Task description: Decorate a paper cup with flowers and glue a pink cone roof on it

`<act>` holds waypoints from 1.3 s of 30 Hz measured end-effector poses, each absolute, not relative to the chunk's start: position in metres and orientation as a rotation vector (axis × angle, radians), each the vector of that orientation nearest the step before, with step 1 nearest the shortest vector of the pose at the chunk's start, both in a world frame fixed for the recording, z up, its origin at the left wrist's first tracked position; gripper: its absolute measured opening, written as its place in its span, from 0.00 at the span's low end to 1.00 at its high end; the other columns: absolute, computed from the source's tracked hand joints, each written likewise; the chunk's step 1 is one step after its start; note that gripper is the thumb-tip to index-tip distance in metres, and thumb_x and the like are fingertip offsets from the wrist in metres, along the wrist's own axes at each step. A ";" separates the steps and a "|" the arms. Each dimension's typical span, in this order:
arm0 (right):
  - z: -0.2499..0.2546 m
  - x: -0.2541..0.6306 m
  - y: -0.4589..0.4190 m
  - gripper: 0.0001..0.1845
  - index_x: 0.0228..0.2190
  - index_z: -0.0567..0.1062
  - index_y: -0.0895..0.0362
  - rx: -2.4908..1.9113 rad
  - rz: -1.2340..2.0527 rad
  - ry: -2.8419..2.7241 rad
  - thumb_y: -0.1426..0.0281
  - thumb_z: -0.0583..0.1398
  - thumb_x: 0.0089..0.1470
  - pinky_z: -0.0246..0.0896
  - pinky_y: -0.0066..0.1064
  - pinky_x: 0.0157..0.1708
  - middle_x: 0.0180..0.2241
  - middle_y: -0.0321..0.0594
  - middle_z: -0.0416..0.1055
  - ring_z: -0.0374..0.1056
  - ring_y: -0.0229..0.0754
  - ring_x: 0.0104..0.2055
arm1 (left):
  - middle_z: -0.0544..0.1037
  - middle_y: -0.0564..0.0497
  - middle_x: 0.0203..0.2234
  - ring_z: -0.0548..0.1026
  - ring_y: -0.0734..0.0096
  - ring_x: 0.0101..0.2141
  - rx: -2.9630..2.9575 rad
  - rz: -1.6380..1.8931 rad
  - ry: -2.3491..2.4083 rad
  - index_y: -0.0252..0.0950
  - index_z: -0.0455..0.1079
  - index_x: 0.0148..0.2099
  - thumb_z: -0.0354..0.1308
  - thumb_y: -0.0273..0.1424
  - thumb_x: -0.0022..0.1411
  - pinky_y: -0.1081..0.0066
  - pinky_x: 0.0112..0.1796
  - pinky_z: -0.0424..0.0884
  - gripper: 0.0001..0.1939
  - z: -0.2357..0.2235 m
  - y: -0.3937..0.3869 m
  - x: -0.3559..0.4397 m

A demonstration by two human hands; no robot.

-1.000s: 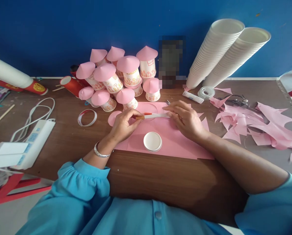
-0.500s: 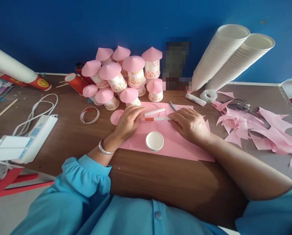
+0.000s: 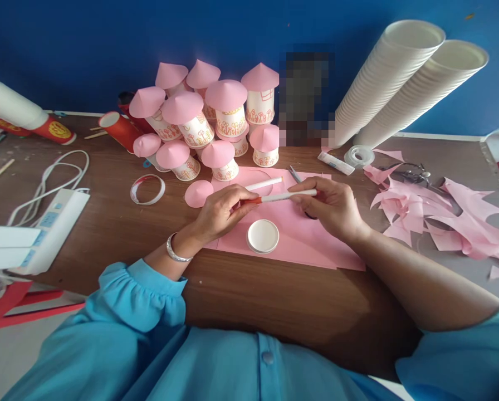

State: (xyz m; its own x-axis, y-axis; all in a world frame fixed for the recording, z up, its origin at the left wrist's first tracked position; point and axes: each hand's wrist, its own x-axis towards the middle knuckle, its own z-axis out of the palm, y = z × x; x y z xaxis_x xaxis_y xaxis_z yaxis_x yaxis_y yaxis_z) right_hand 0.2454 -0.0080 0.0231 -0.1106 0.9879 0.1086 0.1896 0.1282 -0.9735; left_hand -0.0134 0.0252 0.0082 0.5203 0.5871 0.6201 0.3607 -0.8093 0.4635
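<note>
Above the pink paper sheets, both hands hold a white felt-tip pen level. My left hand is closed on its red-orange end. My right hand pinches the white barrel near its other end. Just behind lies a second white pen with an orange tip, across a circle outline on the paper. Scissors lie partly hidden under my right hand. In front of the pens is a small round white cup, its flat round face up.
Behind stand several paper-cup houses with pink cone roofs. Two tall cup stacks lean at the right, near clear tape, a white tube and pink scraps. At left are a tape ring and a power strip.
My right hand has lifted and turned, and the red-capped pen is now held between both hands. My left hand has closed on its red end. The view has shifted slightly.
</note>
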 end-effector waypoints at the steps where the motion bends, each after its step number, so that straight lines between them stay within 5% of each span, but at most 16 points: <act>1: 0.023 0.246 -0.007 0.14 0.34 0.81 0.54 -1.197 1.137 -1.375 0.57 0.70 0.53 0.54 0.31 0.20 0.22 0.34 0.69 0.59 0.35 0.21 | 0.84 0.50 0.35 0.82 0.73 0.35 2.485 1.192 0.807 0.37 0.75 0.45 0.64 0.30 0.66 0.72 0.37 0.77 0.05 0.008 0.026 -0.013; 5: 0.028 0.254 0.002 0.15 0.26 0.75 0.51 -1.080 1.100 -1.023 0.58 0.73 0.49 0.56 0.33 0.21 0.22 0.33 0.64 0.57 0.36 0.22 | 0.84 0.51 0.34 0.80 0.74 0.32 2.483 1.162 0.904 0.37 0.75 0.43 0.64 0.30 0.66 0.73 0.34 0.76 0.03 0.003 0.030 -0.018; 8: 0.032 0.256 0.006 0.15 0.26 0.74 0.49 -1.027 1.151 -0.901 0.61 0.74 0.44 0.59 0.33 0.23 0.24 0.32 0.62 0.55 0.36 0.24 | 0.84 0.48 0.38 0.82 0.68 0.39 2.517 0.988 0.891 0.38 0.77 0.45 0.61 0.29 0.67 0.67 0.41 0.79 0.05 -0.005 0.033 -0.019; 15: 0.031 0.250 0.002 0.12 0.34 0.78 0.49 -0.970 1.358 -0.908 0.56 0.70 0.52 0.63 0.33 0.26 0.23 0.30 0.56 0.59 0.37 0.26 | 0.81 0.45 0.52 0.78 0.60 0.53 2.502 0.905 0.692 0.42 0.73 0.59 0.52 0.17 0.63 0.52 0.56 0.75 0.26 0.011 0.026 -0.023; 20: 0.028 0.253 0.005 0.18 0.35 0.73 0.48 -0.996 1.328 -0.928 0.48 0.67 0.54 0.63 0.34 0.27 0.27 0.33 0.65 0.63 0.39 0.28 | 0.68 0.41 0.66 0.63 0.47 0.68 2.038 0.501 0.493 0.46 0.58 0.71 0.65 0.28 0.59 0.46 0.64 0.68 0.40 0.034 0.012 -0.034; 23: 0.028 0.252 0.003 0.20 0.29 0.69 0.49 -0.991 1.293 -0.974 0.51 0.69 0.51 0.63 0.34 0.28 0.26 0.32 0.64 0.62 0.39 0.28 | 0.67 0.39 0.67 0.65 0.46 0.67 1.921 0.500 0.466 0.47 0.57 0.71 0.74 0.32 0.52 0.47 0.65 0.67 0.48 0.030 0.007 -0.030; 28: 0.032 0.246 -0.003 0.16 0.33 0.72 0.47 -0.986 1.271 -1.010 0.57 0.71 0.49 0.64 0.36 0.29 0.25 0.31 0.59 0.58 0.40 0.27 | 0.79 0.40 0.54 0.79 0.51 0.54 1.722 0.631 0.609 0.42 0.70 0.60 0.70 0.39 0.59 0.55 0.52 0.79 0.28 0.015 0.004 -0.019; 32: 0.037 0.242 -0.009 0.13 0.34 0.74 0.47 -0.927 1.291 -0.960 0.58 0.71 0.52 0.62 0.35 0.29 0.24 0.32 0.58 0.59 0.40 0.28 | 0.82 0.38 0.50 0.82 0.48 0.48 1.395 0.770 0.606 0.39 0.71 0.60 0.60 0.51 0.65 0.56 0.43 0.82 0.29 0.012 0.002 -0.013; 39: 0.042 0.238 -0.022 0.09 0.38 0.80 0.45 -0.903 1.289 -1.022 0.58 0.69 0.56 0.60 0.36 0.26 0.22 0.32 0.62 0.59 0.41 0.25 | 0.84 0.41 0.44 0.83 0.50 0.47 1.060 0.737 0.572 0.39 0.74 0.53 0.52 0.49 0.70 0.54 0.44 0.82 0.22 0.012 0.002 -0.004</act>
State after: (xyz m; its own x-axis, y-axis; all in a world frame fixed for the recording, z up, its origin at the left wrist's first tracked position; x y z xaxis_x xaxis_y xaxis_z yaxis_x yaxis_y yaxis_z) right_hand 0.2377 -0.0224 0.0418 0.0004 0.9960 0.0890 -0.3141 0.0846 -0.9456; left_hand -0.0042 0.0025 0.0120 0.6329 0.7710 -0.0703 -0.2593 0.2966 0.9191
